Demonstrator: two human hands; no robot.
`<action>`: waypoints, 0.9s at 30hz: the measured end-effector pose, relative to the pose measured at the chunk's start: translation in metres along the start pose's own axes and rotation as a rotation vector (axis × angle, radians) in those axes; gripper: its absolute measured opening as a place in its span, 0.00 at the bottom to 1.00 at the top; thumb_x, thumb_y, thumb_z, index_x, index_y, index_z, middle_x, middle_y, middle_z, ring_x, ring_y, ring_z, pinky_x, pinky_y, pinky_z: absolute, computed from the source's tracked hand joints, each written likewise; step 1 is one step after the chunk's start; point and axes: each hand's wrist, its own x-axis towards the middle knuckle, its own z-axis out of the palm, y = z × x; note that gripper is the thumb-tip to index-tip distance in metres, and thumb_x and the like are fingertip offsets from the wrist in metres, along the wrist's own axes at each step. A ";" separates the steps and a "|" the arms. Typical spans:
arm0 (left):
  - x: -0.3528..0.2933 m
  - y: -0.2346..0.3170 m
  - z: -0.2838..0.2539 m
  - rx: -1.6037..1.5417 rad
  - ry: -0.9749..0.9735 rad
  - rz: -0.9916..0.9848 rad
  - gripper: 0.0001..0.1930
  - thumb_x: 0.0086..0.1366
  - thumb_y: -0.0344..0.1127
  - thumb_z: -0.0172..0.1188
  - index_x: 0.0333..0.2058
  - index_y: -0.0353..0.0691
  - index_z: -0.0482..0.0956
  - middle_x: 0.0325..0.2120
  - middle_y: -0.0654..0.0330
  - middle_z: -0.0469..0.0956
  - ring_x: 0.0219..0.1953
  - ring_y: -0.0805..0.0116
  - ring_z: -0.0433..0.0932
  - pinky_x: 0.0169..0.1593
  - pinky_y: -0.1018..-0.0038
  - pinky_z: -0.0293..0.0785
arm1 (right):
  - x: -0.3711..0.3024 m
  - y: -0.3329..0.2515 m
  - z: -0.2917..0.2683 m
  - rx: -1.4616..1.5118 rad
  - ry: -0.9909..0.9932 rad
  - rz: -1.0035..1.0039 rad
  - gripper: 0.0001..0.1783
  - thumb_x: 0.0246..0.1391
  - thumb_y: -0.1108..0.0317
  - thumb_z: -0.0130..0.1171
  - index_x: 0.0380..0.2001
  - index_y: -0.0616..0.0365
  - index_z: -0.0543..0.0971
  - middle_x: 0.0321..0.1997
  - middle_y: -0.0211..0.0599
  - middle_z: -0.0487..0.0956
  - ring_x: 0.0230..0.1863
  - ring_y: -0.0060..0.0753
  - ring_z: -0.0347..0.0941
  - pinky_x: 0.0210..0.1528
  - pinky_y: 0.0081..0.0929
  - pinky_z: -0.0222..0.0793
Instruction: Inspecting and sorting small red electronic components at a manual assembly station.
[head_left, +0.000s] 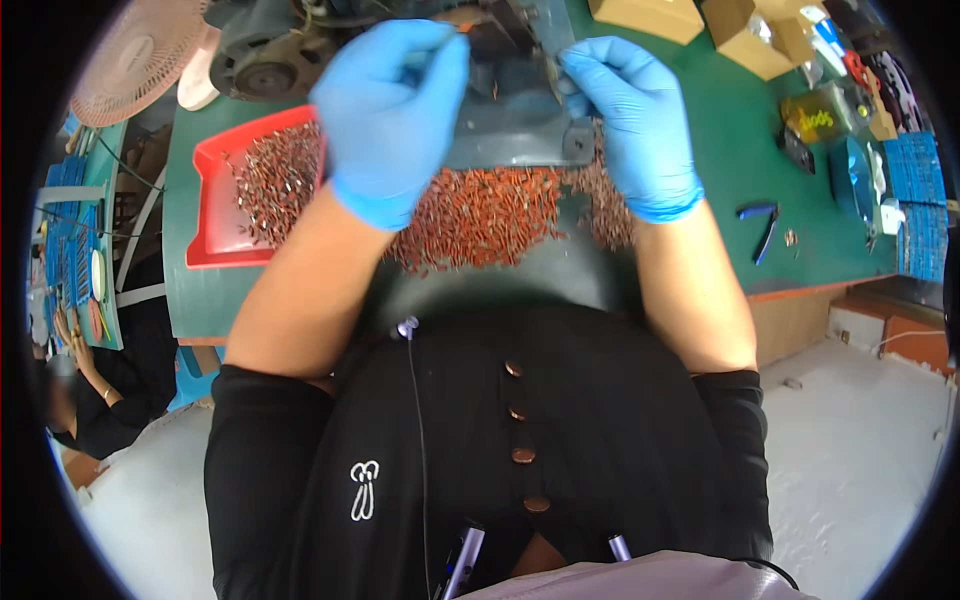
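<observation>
Both of my hands wear blue gloves and are raised at a dark bench machine (500, 130) with a flat grey base. My left hand (390, 105) is closed, thumb and fingers pinched together close to the machine's upper part; a small orange bit shows by the fingertips, but what they hold is too small to tell. My right hand (635, 120) has its fingers curled against the machine's right side, and what lies in them is hidden. Below the base, in front of me, spreads a pile of small reddish-brown metal pieces (485, 215). A duller pinkish-brown pile (605, 215) lies beneath my right wrist.
A red tray (215, 215) of similar small pieces stands left of my left forearm. Pliers (765, 230) lie on the green table (720, 170) at right. Cardboard boxes (755, 40) stand at the back right. A motor (265, 65) and a pink fan (135, 60) are at back left. Another person (120, 400) sits far left.
</observation>
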 end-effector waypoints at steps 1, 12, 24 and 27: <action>-0.008 -0.001 -0.015 -0.048 -0.039 -0.068 0.04 0.58 0.27 0.67 0.33 0.36 0.84 0.23 0.63 0.81 0.24 0.78 0.77 0.30 0.80 0.73 | -0.007 0.002 -0.012 -0.160 0.016 0.032 0.08 0.58 0.68 0.62 0.35 0.63 0.82 0.28 0.29 0.81 0.27 0.17 0.73 0.30 0.17 0.70; -0.047 -0.103 -0.202 0.456 -0.165 -0.530 0.10 0.64 0.31 0.65 0.41 0.32 0.83 0.30 0.64 0.83 0.31 0.82 0.77 0.37 0.83 0.73 | -0.078 0.025 -0.058 -1.041 -0.357 -0.144 0.03 0.44 0.72 0.62 0.26 0.57 0.80 0.28 0.41 0.78 0.35 0.48 0.77 0.40 0.42 0.73; -0.052 -0.037 -0.111 0.149 -0.357 -0.313 0.09 0.64 0.29 0.64 0.41 0.31 0.82 0.32 0.65 0.81 0.32 0.81 0.76 0.39 0.81 0.73 | -0.084 0.030 -0.048 -1.229 -0.394 -0.265 0.06 0.48 0.69 0.62 0.30 0.58 0.78 0.31 0.45 0.77 0.39 0.49 0.76 0.43 0.43 0.72; -0.057 -0.010 -0.075 0.077 -0.447 -0.281 0.08 0.63 0.28 0.65 0.40 0.33 0.82 0.30 0.65 0.80 0.30 0.81 0.75 0.37 0.81 0.73 | -0.081 0.026 -0.049 -1.071 -0.341 -0.256 0.06 0.48 0.70 0.61 0.30 0.59 0.78 0.31 0.45 0.77 0.38 0.51 0.75 0.43 0.43 0.72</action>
